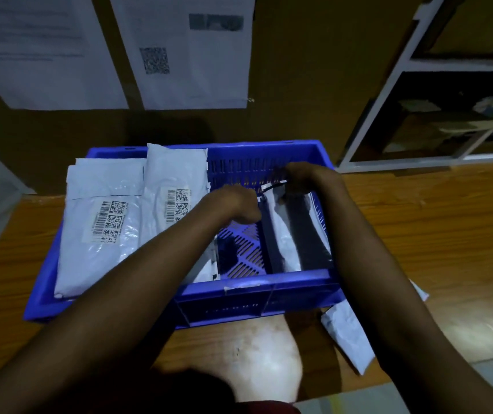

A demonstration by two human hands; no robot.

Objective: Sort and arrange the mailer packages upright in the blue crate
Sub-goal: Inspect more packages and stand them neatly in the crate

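1. Head view: the step in hand appears to be squaring the upright mailers [284, 240], which stand on edge at the right end of the blue crate [257, 282].
2. The left hand [236, 204] and right hand [299, 177] both curl their fingers round these mailers' top edges.
3. Next, probably, the leaning white mailers [102, 216] at the crate's left need standing up, and the loose mailer [346, 333] on the wooden table [418, 234] needs fetching.

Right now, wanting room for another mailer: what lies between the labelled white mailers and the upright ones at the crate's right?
Head view: bare slotted crate floor, with one dark packet near the front wall.
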